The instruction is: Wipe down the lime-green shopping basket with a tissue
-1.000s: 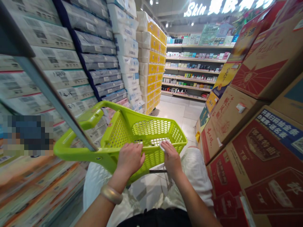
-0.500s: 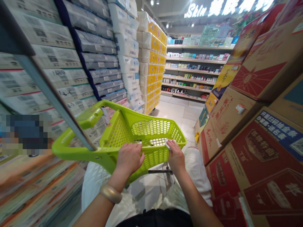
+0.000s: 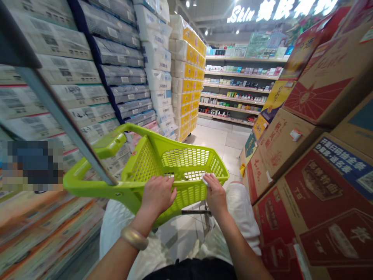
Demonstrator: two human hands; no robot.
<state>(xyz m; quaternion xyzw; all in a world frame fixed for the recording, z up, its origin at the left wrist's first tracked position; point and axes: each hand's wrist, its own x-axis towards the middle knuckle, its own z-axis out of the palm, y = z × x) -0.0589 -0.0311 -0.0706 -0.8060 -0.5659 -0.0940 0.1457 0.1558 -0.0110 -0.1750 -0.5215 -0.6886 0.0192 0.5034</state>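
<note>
Narrow store aisle. Left side: a wall of stacked tissue packs [image 3: 122,77]. Right side: stacked cartons [image 3: 317,116], leaning in the lens. Far end: product shelves [image 3: 239,97], with tiled floor [image 3: 217,138] between.

Dead ahead of us, low over our lap, is a lime-green plastic basket [image 3: 145,159] with mesh walls. Its long loop handle [image 3: 87,177] is swung out to our left.

Our left hand [image 3: 159,194] sits on the near rim, fingers curled over the edge and clamped on it. Our right hand [image 3: 215,194] is on the same rim further right. Its fingertips are pinched together on a small white scrap [image 3: 204,179], pressed to the rim's top. Cloth or tissue, we can't tell. There's a bracelet [image 3: 134,238] on the left wrist.

Handling, our read: the basket is light, stiff moulded plastic. The rim is smooth, so a bit slippery, and the mesh likely flexes. Best hold is the solid rim or the loop handle, not the mesh. The scrap is soft and near weightless, so a fingertip pinch is enough.
</note>
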